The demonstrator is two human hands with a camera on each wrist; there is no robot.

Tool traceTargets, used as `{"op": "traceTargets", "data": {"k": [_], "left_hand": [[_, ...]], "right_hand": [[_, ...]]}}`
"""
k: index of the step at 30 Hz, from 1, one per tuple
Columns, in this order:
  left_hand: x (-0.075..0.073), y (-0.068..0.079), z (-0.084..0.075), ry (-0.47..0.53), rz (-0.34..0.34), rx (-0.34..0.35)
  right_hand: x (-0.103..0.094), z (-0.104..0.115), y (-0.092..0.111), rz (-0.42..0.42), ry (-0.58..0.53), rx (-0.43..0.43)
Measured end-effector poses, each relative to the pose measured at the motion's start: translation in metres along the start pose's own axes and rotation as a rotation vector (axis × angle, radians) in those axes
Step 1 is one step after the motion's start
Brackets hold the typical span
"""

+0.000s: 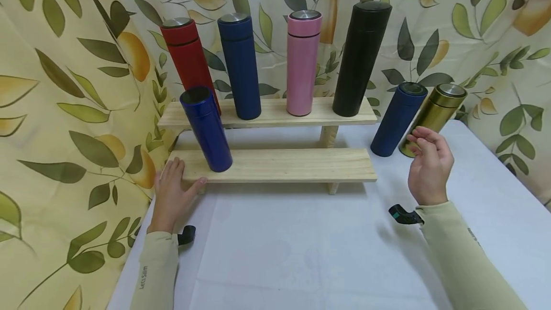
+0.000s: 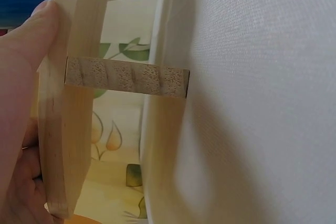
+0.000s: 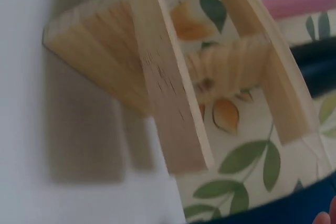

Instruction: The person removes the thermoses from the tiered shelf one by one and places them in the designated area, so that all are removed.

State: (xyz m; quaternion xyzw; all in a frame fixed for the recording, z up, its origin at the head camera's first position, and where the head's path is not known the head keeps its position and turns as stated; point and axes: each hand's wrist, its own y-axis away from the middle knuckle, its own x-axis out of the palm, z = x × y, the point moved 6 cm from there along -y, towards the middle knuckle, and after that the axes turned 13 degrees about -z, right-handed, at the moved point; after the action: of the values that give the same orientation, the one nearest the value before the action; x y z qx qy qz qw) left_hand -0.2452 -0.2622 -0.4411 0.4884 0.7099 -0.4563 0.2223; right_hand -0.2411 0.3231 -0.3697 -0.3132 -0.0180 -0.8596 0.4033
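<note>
My left hand (image 1: 173, 193) grips the left end of the lower board of a two-tier wooden stand (image 1: 284, 166), its thumb (image 2: 39, 32) along the board's front edge and its fingers round the end. Beside it a glossy blue thermos (image 1: 208, 130) stands on that board. Over the table's right side, my right hand (image 1: 430, 169) is raised with loosely bent fingers, holding nothing. Its fingertips overlap the lower part of a gold thermos (image 1: 439, 109) in the head view. Left of the gold one stands a dark blue thermos (image 1: 398, 118), also on the table.
Along the stand's upper board (image 1: 275, 117) stand a red thermos (image 1: 189, 51), a matte blue thermos (image 1: 241, 66), a pink thermos (image 1: 303, 63) and a taller black thermos (image 1: 361, 59). A leaf-patterned curtain (image 1: 86, 109) hangs behind and left. White cloth (image 1: 280, 248) covers the table.
</note>
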Motion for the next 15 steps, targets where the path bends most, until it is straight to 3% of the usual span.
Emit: {"op": "traceTargets", "data": {"k": [6, 15], "left_hand": [[0.002, -0.001, 0.000, -0.011, 0.002, -0.009], [0.000, 0.001, 0.000, -0.002, -0.001, -0.002]], "right_hand": [[0.024, -0.016, 0.027, 0.145, 0.020, -0.035], [0.061, -0.048, 0.068, 0.388, 0.110, 0.061]]}}
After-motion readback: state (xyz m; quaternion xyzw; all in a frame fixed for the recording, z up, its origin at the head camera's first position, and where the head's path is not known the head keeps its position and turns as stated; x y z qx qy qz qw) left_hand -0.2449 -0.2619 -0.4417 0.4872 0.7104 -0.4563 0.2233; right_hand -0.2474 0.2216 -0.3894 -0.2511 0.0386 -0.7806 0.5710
